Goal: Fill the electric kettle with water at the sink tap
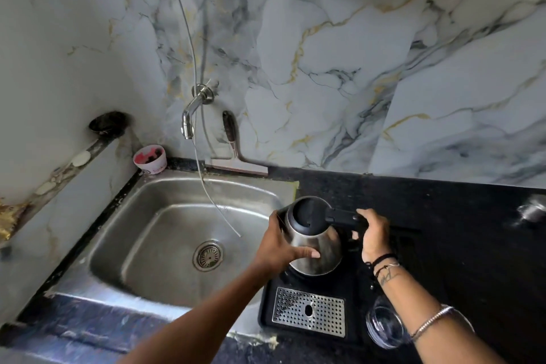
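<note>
Beside one sink: one kettle, two hands gripping.

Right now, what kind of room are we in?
Most likely a home kitchen. A steel sink sits in a dark countertop under a wall tap, backed by a marble-look wall. Both hands hold an electric kettle over a black tray.
</note>
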The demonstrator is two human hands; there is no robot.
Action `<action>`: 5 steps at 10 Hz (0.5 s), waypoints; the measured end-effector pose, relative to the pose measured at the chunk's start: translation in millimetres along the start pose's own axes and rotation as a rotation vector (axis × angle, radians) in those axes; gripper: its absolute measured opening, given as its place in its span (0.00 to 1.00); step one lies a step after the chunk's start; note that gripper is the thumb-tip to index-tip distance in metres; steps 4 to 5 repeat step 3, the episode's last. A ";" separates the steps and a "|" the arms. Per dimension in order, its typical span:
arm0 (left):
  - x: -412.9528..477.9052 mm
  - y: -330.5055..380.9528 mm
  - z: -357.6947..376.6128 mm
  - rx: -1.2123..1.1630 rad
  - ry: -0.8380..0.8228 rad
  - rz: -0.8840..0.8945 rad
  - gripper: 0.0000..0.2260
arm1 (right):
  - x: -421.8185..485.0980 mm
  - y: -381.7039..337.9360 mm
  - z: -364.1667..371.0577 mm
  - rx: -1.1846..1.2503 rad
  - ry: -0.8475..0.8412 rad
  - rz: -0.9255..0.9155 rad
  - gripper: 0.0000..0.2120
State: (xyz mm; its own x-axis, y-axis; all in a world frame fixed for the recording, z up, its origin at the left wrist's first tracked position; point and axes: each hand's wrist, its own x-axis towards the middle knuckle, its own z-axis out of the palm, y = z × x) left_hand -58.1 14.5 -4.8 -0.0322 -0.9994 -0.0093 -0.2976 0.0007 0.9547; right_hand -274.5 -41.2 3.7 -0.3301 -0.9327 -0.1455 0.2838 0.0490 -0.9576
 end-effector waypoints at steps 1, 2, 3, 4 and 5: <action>5.2 0.3 22.3 -0.001 -0.014 -0.008 0.50 | 8.6 3.2 -19.4 -0.006 0.035 0.033 0.09; 14.8 -2.1 40.5 0.005 -0.027 -0.017 0.50 | 16.4 9.1 -32.9 -0.031 0.056 0.012 0.10; 14.8 2.6 47.8 -0.001 -0.066 -0.003 0.48 | 15.6 10.1 -41.2 -0.113 0.108 -0.065 0.10; 14.8 2.6 47.8 -0.001 -0.066 -0.003 0.48 | 15.6 10.1 -41.2 -0.113 0.108 -0.065 0.10; 14.8 2.6 47.8 -0.001 -0.066 -0.003 0.48 | 15.6 10.1 -41.2 -0.113 0.108 -0.065 0.10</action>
